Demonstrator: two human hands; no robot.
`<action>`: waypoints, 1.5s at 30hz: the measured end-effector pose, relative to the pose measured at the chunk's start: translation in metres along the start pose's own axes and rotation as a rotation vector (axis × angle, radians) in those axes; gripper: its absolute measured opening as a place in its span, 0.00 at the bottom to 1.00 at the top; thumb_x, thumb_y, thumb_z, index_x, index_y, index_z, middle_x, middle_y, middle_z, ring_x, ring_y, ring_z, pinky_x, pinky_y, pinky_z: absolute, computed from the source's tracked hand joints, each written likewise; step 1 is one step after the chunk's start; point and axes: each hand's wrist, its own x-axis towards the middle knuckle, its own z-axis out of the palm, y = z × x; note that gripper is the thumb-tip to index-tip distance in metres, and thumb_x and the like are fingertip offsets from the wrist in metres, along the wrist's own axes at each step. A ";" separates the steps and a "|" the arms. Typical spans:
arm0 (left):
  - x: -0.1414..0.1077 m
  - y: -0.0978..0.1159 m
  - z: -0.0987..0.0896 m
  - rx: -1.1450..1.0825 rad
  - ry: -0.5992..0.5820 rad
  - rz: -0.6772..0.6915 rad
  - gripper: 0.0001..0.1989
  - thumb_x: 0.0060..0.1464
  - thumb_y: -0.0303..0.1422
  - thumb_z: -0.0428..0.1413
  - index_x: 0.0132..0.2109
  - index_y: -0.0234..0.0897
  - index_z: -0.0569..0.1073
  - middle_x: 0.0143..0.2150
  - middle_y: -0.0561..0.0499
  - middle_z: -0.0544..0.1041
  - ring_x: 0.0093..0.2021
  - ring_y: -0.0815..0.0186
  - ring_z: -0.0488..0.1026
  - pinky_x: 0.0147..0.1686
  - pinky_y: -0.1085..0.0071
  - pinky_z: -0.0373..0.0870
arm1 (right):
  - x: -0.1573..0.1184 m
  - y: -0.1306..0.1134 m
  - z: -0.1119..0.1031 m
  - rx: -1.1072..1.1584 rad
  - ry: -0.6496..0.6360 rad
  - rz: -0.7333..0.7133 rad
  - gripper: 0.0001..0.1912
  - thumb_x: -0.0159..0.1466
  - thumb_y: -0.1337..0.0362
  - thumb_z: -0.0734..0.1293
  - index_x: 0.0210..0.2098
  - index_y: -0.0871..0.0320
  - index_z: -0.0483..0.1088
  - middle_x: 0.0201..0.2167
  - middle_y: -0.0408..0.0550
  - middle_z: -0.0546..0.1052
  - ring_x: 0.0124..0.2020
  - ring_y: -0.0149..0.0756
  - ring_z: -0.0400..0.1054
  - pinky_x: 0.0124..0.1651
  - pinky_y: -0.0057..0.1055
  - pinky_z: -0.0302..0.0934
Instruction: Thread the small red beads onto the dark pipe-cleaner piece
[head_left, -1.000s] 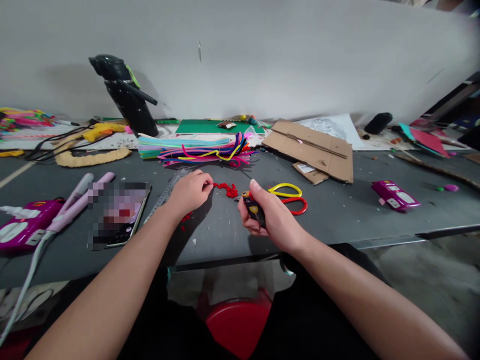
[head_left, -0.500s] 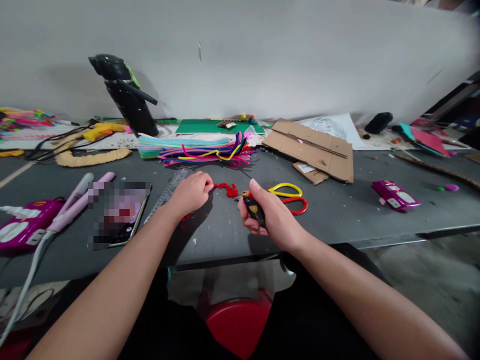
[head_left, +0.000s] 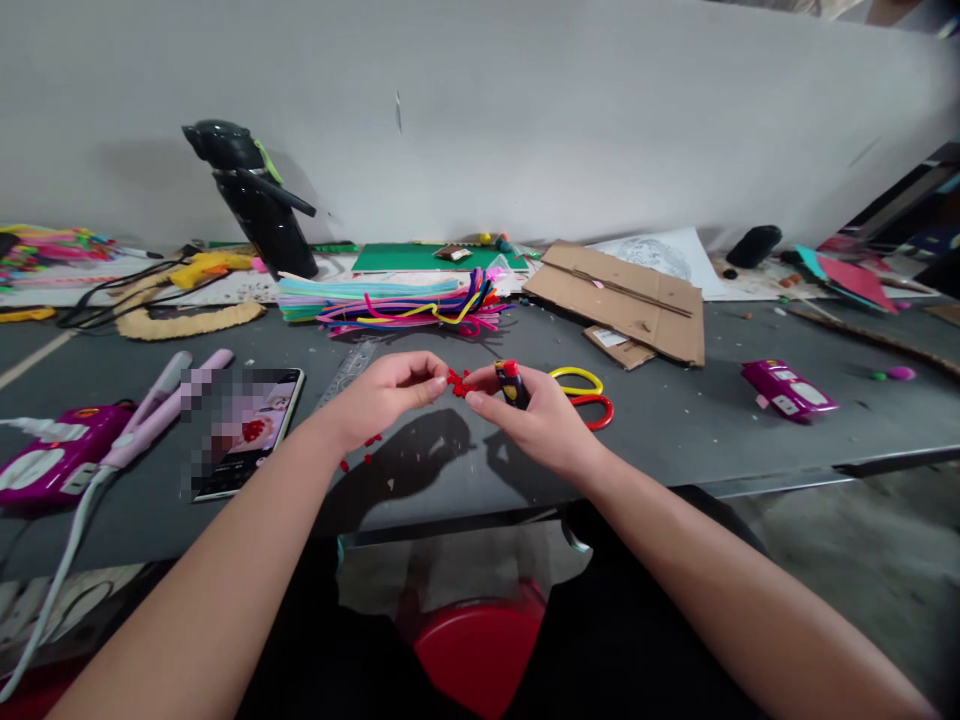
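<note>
A small, bumpy red piece (head_left: 458,384), perhaps curled pipe cleaner, is held above the table between my two hands. My left hand (head_left: 394,393) pinches its left end with thumb and fingertips. The thumb and forefinger of my right hand (head_left: 544,415) close on its right side. Tucked in that same right hand is a black lighter (head_left: 511,385) with a red top, standing up between the fingers. Scissors (head_left: 592,408) with one yellow and one red handle lie just beyond the right hand. Several red scraps (head_left: 368,458) are on the table below my left wrist.
A phone (head_left: 259,430), a pink hair straightener (head_left: 161,405) and a purple power socket (head_left: 64,455) are at left. Behind lie pipe cleaners (head_left: 405,305), a clear ruler (head_left: 349,370) and cardboard (head_left: 622,300). A black flask (head_left: 259,205) stands near the wall. Another purple socket (head_left: 787,392) sits right.
My hands have come together, and the red piece is lifted off the table between them. My right hand has turned the lighter more upright and now also pinches the piece. The phone's screen picture differs.
</note>
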 end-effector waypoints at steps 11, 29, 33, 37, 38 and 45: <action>-0.010 0.010 0.011 -0.137 -0.152 -0.008 0.14 0.57 0.42 0.58 0.33 0.36 0.68 0.30 0.54 0.62 0.32 0.69 0.59 0.31 0.73 0.58 | -0.003 -0.001 0.005 -0.053 -0.043 -0.121 0.12 0.62 0.57 0.72 0.39 0.59 0.75 0.35 0.47 0.78 0.34 0.34 0.68 0.39 0.31 0.62; -0.024 0.009 0.021 0.261 0.189 0.136 0.13 0.59 0.41 0.58 0.45 0.38 0.79 0.42 0.47 0.79 0.36 0.65 0.73 0.33 0.71 0.68 | 0.000 0.003 0.003 -0.102 -0.027 -0.126 0.11 0.68 0.58 0.65 0.34 0.60 0.72 0.29 0.44 0.73 0.30 0.32 0.63 0.37 0.29 0.57; -0.029 0.009 0.027 0.496 0.286 0.336 0.10 0.61 0.35 0.56 0.47 0.39 0.78 0.44 0.47 0.80 0.40 0.64 0.75 0.41 0.69 0.70 | 0.001 0.005 0.003 -0.113 -0.022 -0.127 0.11 0.68 0.58 0.64 0.34 0.59 0.72 0.29 0.43 0.72 0.31 0.32 0.63 0.37 0.29 0.57; -0.031 0.008 0.031 0.622 0.311 0.463 0.09 0.62 0.31 0.55 0.47 0.38 0.77 0.46 0.45 0.80 0.46 0.62 0.76 0.49 0.67 0.70 | 0.002 0.007 0.004 -0.122 -0.015 -0.109 0.11 0.68 0.59 0.64 0.33 0.60 0.71 0.28 0.43 0.72 0.31 0.32 0.63 0.38 0.29 0.58; -0.031 0.007 0.031 0.639 0.318 0.475 0.09 0.62 0.31 0.54 0.47 0.38 0.76 0.45 0.45 0.80 0.46 0.62 0.76 0.48 0.67 0.70 | 0.002 0.007 0.004 -0.122 -0.016 -0.105 0.11 0.68 0.59 0.64 0.33 0.60 0.71 0.28 0.44 0.72 0.31 0.32 0.63 0.38 0.29 0.58; -0.030 0.002 0.030 0.704 0.373 0.571 0.08 0.61 0.27 0.55 0.46 0.37 0.76 0.43 0.47 0.81 0.43 0.63 0.77 0.45 0.68 0.71 | 0.003 0.009 0.005 -0.114 -0.010 -0.113 0.10 0.66 0.60 0.67 0.32 0.61 0.71 0.28 0.44 0.73 0.30 0.31 0.64 0.37 0.29 0.59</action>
